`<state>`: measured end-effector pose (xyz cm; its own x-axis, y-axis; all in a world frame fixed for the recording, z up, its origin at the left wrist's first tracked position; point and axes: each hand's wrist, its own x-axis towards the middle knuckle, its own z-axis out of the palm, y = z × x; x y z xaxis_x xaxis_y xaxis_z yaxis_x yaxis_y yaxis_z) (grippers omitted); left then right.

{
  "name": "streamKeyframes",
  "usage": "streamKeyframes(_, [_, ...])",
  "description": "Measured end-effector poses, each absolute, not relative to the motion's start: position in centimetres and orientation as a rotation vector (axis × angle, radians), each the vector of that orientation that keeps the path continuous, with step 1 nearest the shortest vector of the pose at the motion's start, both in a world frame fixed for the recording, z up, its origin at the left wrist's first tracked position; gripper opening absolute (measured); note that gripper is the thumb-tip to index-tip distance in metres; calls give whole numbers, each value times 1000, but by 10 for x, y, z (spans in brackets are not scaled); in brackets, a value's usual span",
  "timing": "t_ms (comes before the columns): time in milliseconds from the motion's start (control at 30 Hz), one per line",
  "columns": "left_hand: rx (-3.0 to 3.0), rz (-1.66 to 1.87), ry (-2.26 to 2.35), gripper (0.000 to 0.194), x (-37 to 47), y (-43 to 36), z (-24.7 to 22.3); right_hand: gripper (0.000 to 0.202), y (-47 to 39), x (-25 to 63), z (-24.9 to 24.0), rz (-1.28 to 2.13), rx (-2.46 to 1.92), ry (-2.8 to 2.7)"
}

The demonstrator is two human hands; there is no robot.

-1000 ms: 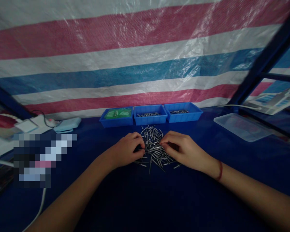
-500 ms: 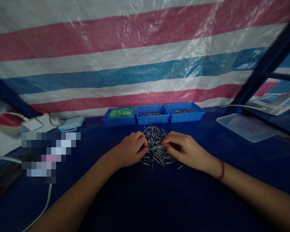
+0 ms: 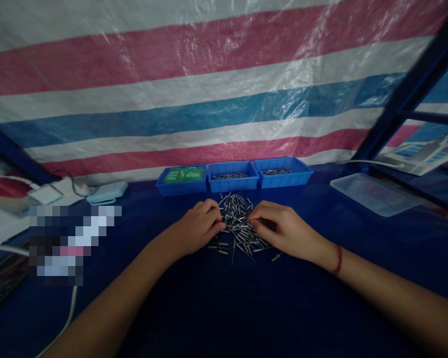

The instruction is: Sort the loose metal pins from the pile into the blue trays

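A loose heap of silvery pop rivets (image 3: 239, 219) lies on the dark blue tabletop between my two hands. At the heap's left edge is my left hand (image 3: 203, 226), fingers curled and thumb drawn in close to them. My right hand (image 3: 280, 226) reaches in from the other side, its thumb and index finger pinched together at the rivets. Whatever either hand holds is too small or hidden to make out. A few rivets lie scattered along the near side of the heap.
Behind the heap stand three blue bins in a row: the left bin (image 3: 181, 187) has green packets, while the middle bin (image 3: 233, 185) and right bin (image 3: 285, 180) contain rivets. A clear plastic lid (image 3: 375, 194) lies at right; a light-blue case (image 3: 107, 193) and white cable (image 3: 71, 311) at left.
The view has shifted slightly, so most things appear a little further left. My left thumb and fingers have moved slightly; my right hand keeps its pinch at the heap.
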<state>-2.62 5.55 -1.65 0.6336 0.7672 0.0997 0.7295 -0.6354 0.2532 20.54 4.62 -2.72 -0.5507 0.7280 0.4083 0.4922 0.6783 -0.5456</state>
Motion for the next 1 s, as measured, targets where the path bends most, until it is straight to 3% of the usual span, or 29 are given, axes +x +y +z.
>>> streamKeyframes(333, [2423, 713, 1095, 20, -3, 40, -6, 13, 37, 196, -24, 643, -942, -2004])
streamKeyframes(533, [2234, 719, 1025, 22, 7, 26, -2, 12, 27, 193, -20, 846, -831, -1863])
streamKeyframes(767, [2138, 674, 985, 27, 9, 24, 0, 8, 24, 194, -14, 828, -804, -1852])
streamKeyframes(1000, [2208, 677, 972, 16, 9, 26, -2, 9, 24, 195, -15, 800, -833, -1823])
